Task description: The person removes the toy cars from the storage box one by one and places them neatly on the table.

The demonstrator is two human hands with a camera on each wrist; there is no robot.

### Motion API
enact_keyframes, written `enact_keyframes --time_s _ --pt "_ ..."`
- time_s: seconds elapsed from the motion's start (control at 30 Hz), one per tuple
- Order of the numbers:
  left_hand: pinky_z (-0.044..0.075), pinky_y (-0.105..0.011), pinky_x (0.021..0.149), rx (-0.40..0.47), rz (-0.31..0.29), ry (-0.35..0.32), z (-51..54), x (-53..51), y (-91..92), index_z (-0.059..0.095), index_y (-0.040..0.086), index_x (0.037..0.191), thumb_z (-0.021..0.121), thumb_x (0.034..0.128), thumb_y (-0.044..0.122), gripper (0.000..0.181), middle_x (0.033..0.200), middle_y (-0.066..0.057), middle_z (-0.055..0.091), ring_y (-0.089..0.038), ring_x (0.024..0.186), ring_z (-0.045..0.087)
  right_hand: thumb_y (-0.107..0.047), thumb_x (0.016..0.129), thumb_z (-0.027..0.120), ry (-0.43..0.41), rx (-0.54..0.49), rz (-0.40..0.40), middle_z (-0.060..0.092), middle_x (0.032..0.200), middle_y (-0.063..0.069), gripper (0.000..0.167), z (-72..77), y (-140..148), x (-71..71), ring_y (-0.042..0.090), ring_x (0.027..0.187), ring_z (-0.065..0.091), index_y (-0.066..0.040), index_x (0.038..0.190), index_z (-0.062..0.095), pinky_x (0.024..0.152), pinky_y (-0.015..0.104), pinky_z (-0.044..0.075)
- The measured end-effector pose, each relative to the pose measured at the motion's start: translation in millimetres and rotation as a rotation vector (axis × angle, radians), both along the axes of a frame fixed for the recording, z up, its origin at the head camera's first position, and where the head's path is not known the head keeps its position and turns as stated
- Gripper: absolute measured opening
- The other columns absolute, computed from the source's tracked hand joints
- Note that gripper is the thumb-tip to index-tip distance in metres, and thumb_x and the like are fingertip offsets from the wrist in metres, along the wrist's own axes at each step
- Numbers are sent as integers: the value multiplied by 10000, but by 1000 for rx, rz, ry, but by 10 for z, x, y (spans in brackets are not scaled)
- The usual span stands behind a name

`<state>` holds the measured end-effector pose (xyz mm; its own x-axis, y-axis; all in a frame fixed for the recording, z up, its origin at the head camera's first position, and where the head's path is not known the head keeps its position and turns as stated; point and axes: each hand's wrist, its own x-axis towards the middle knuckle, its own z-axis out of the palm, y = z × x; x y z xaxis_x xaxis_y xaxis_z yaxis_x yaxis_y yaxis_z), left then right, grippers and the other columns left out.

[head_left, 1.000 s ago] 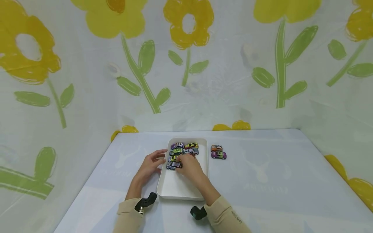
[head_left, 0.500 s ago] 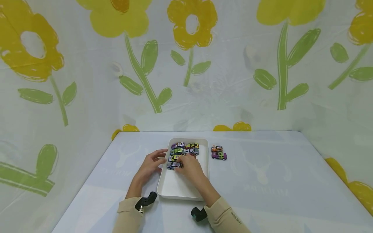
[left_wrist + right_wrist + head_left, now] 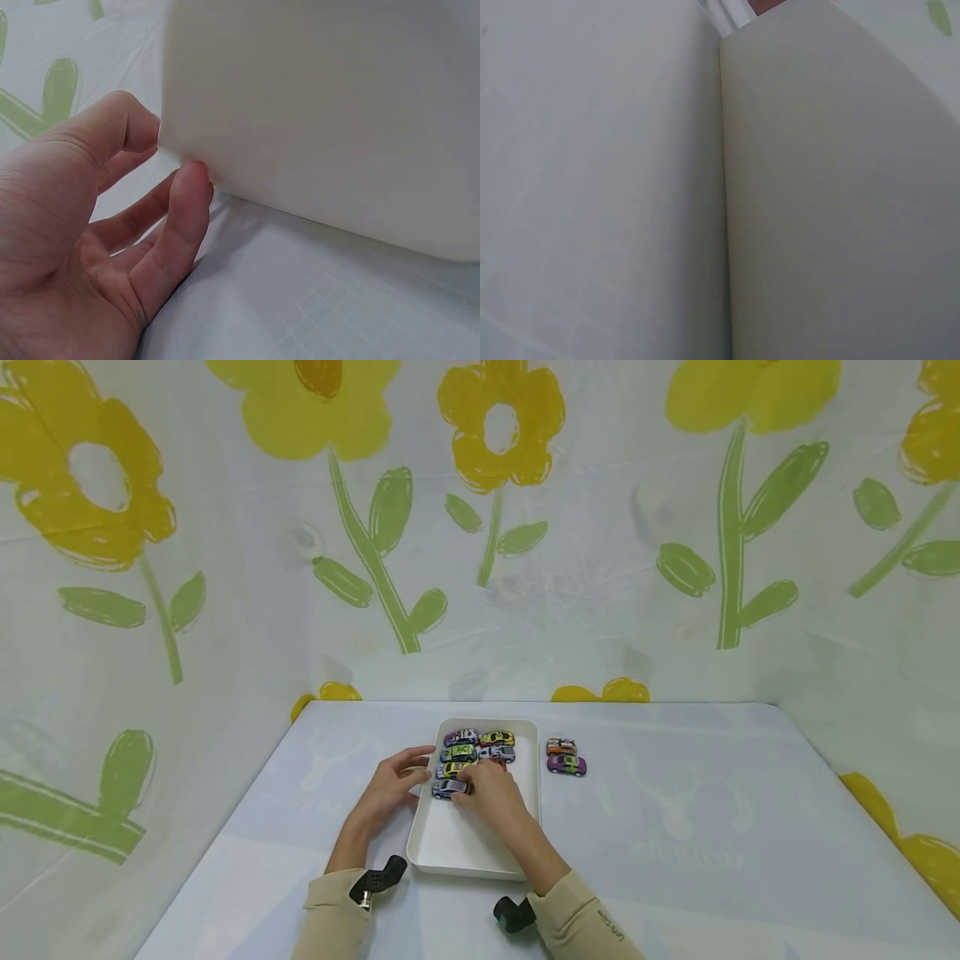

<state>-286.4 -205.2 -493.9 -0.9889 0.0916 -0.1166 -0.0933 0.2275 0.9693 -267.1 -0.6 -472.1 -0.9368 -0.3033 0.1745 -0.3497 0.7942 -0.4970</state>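
A white tray (image 3: pixel 465 852) holds several small toy cars near its far left side. At the right end of the nearest one, a silver-grey toy car (image 3: pixel 448 789), my right hand (image 3: pixel 493 795) pinches with thumb and index finger. A red toy car (image 3: pixel 498 764) is partly hidden under that hand. Behind these lie a yellow car (image 3: pixel 452 770), a green car (image 3: pixel 459 752), a silver car (image 3: pixel 497 752), a purple-white car (image 3: pixel 461 737) and a yellow-red car (image 3: pixel 497 738). My left hand (image 3: pixel 386 789) touches the tray's left side with relaxed fingers; the left wrist view shows fingertips against the outer wall (image 3: pixel 322 112).
To the right of the tray, an orange car (image 3: pixel 561 746) and a purple-green car (image 3: pixel 567 765) stand close together on the pale tablecloth (image 3: pixel 675 852). A white cloth wall (image 3: pixel 570 610) with printed flowers rises behind the table. Black wrist cameras (image 3: pixel 513 914) sit at both sleeves.
The head view has shifted slightly, so everything sits a little lower and to the right. Both hands, the tray and the cars otherwise keep their places.
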Motion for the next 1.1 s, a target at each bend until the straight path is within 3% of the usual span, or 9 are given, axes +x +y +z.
enact_keyframes --time_s 0.33,0.57,0.73,1.1 --pt "568 -349 679 9 0 13 7 4 -5 550 213 1381 629 897 142 495 1402 -141 539 -242 1103 606 -298 823 777 5 33 26 712 1015 30 290 54 18 2 181 934 647 -128 1057 753 847 382 541" --pt "564 -344 666 9 5 17 -13 -7 -12 566 221 1367 643 886 141 494 1387 -134 554 -227 1077 614 -297 855 743 -39 -21 62 715 1009 20 269 140 112 -3 166 940 622 -123 1060 749 860 384 519" --pt "559 -333 668 12 5 12 -26 -12 -12 587 239 1343 648 881 135 478 1370 -130 568 -227 1066 621 -305 858 739 -17 -41 71 700 966 9 274 223 214 3 133 865 580 -122 1061 745 783 341 502" --pt "564 -335 661 -11 9 14 -27 0 8 582 248 1344 634 887 149 471 1383 -124 557 -245 1087 621 -318 852 749 1 -21 -31 672 910 4 240 390 643 -3 110 754 582 -170 1041 746 641 262 491"
